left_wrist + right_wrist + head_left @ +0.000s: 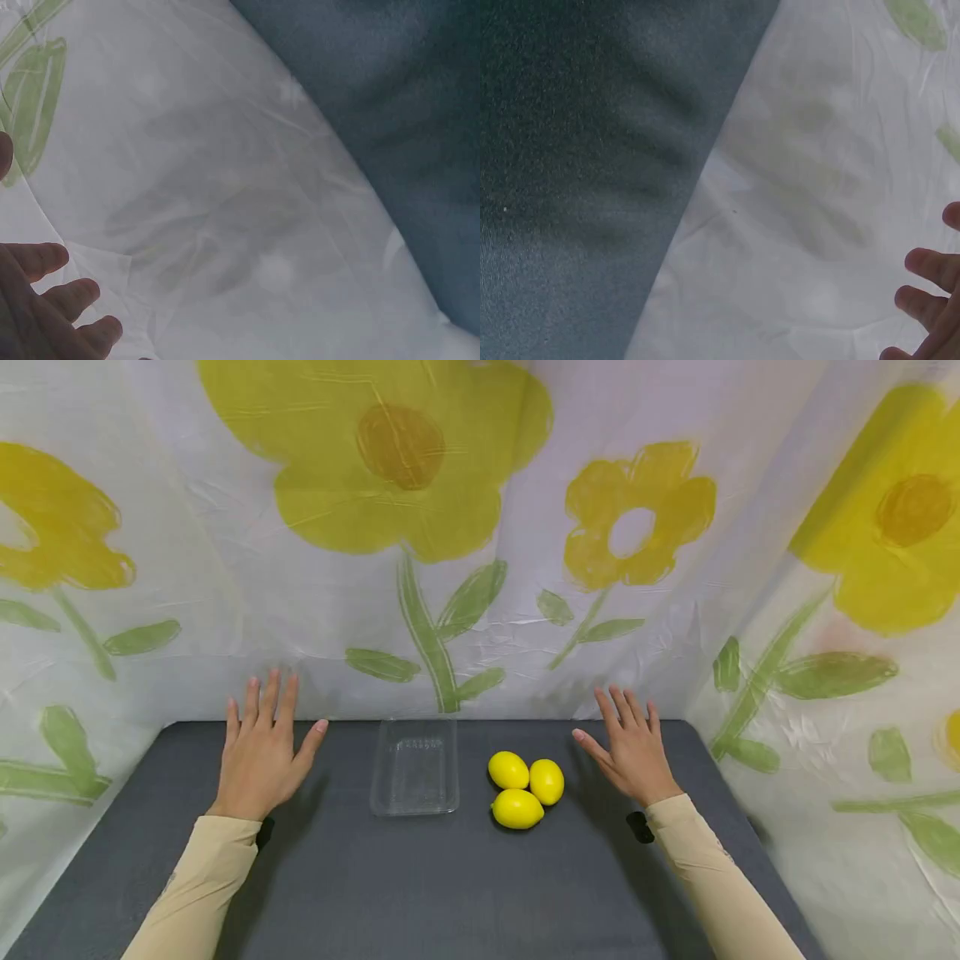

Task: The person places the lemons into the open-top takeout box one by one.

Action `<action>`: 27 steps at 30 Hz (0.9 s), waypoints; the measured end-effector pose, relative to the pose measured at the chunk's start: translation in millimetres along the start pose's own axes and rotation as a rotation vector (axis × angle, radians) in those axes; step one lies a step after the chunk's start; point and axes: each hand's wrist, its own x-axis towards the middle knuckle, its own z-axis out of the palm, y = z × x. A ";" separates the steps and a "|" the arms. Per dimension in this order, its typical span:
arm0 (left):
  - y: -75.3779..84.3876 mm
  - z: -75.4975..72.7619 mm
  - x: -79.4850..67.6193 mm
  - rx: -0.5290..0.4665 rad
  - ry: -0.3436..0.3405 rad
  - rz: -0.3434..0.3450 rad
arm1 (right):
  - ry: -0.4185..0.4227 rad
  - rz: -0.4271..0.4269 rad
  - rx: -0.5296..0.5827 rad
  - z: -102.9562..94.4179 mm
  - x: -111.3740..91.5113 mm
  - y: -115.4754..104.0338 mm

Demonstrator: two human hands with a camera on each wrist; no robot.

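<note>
Three yellow lemons sit close together right of the middle of the table: one at the back (508, 771), one at the right (547, 782) and one in front (517, 809). To their left lies a clear plastic tray (415, 806) with nothing visible in it. My left hand (260, 758) is held over the table left of the tray, fingers straight and spread, holding nothing. On the other side, my right hand (630, 749) hovers right of the lemons, its fingers also spread and holding nothing. Both wrist views catch only fingertips, the left (52, 300) and the right (930, 300).
The dark grey table (420, 893) ends at the back and sides against a white curtain (247, 585) printed with yellow flowers and green leaves. Each wrist carries a small black device, on the left (265, 833) and right (640, 827).
</note>
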 end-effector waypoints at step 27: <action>43.4 71.6 -42.8 -0.542 -0.501 -0.317 | -0.114 0.104 0.274 17.5 -14.3 -14.2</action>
